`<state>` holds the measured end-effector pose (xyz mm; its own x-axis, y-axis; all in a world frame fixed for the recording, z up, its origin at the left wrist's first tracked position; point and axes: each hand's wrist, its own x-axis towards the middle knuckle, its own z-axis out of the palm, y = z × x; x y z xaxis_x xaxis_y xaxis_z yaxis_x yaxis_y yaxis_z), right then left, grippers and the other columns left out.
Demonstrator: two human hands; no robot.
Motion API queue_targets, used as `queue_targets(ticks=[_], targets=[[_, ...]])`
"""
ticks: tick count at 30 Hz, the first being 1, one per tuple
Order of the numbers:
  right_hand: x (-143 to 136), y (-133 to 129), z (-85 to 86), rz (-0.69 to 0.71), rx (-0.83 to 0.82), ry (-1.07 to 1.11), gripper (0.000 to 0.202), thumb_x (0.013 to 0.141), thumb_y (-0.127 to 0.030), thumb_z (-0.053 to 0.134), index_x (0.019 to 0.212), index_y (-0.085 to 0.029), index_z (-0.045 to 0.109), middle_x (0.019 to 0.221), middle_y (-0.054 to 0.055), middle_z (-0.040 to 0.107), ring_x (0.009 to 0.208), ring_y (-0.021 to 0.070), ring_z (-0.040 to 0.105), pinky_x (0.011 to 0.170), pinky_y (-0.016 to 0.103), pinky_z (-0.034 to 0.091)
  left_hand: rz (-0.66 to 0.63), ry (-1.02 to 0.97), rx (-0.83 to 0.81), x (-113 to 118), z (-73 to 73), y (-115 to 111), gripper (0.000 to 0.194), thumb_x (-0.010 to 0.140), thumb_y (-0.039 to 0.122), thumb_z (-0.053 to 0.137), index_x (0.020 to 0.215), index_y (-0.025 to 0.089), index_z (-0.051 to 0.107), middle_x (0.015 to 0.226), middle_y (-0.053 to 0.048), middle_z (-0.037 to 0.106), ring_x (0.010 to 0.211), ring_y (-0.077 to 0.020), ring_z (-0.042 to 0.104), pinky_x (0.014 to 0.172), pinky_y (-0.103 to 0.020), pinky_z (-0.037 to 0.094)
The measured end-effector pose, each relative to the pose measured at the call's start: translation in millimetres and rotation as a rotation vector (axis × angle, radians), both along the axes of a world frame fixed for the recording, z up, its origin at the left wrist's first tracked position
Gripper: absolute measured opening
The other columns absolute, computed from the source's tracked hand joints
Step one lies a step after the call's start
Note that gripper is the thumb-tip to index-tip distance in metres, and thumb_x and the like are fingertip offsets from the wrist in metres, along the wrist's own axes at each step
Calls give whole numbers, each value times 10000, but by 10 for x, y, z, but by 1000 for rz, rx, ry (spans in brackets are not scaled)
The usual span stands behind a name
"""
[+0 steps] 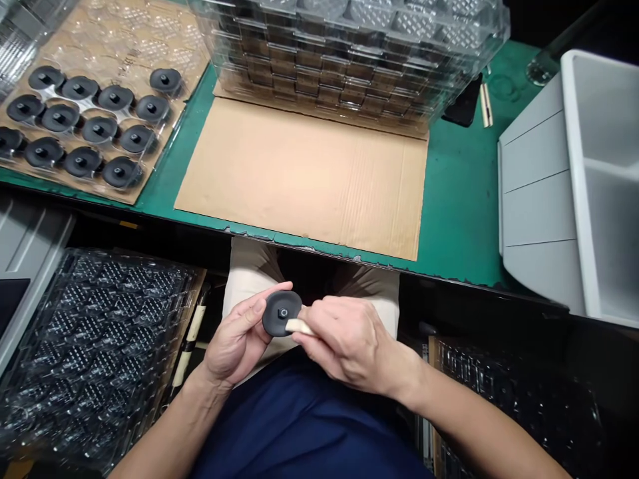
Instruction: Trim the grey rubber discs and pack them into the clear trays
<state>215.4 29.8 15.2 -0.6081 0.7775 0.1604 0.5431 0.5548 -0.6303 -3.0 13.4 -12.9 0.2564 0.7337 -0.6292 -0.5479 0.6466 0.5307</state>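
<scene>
Above the lap, just off the near edge of the green table (464, 199), a black disc (276, 324) is held face up, a short raised knob at its middle. Its left side is gripped by the left hand (238, 339), thumb laid on the rim and fingers curled behind. By the right hand (347, 339) a pale stick (298, 326) is pinched between thumb and bent fingers; its blunt end is set against the disc's lower right edge. Most of the stick is hidden by the fingers; what it is made of cannot be told.

On the table, a cardboard sheet (299, 173) is laid flat in front of the person. Its far end is overlapped by a tall stack of clear trays (349, 60). To the left, thirteen similar discs are seated in a plastic tray (134, 50): three rows of four, plus one at the right end of the next row. At far right a grey bin (536, 186) is seen, with a dark flat object (463, 106) lying between it and the stack. Below table level, more trays (100, 346) are piled at left.
</scene>
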Motion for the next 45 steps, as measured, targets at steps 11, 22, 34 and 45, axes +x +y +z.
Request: queue_targets(ticks=[11,22,34,45], targets=[[4,-36,-8,-11,3,-20,329,1094,-354,461,831,-186,562,741,8,560,650,154,447,631,326,282,-30,-25,23,21,0,19,351,878,344,769,1172,154,803,1072,-123,803,900,-217,746,816,-253,605],[33,-27,12,-93,56,-110,329,1101,-338,448,868,-167,607,740,10,560,666,168,456,639,342,291,-63,-11,-6,49,11,-19,373,872,364,777,1185,161,797,1015,-115,794,787,-220,748,763,-311,637],[64,-22,11,-89,102,-157,313,1093,-313,460,865,-165,616,730,8,541,662,170,423,634,348,268,-77,-60,-100,112,3,-73,370,883,367,773,1207,188,783,1082,-115,784,863,-224,734,803,-377,658],[60,22,69,64,150,-169,330,1104,-303,432,919,-146,655,767,27,540,665,186,347,616,364,222,-208,-166,-131,119,-79,-130,347,933,433,706,917,99,799,833,-111,741,717,-218,699,620,-377,661]])
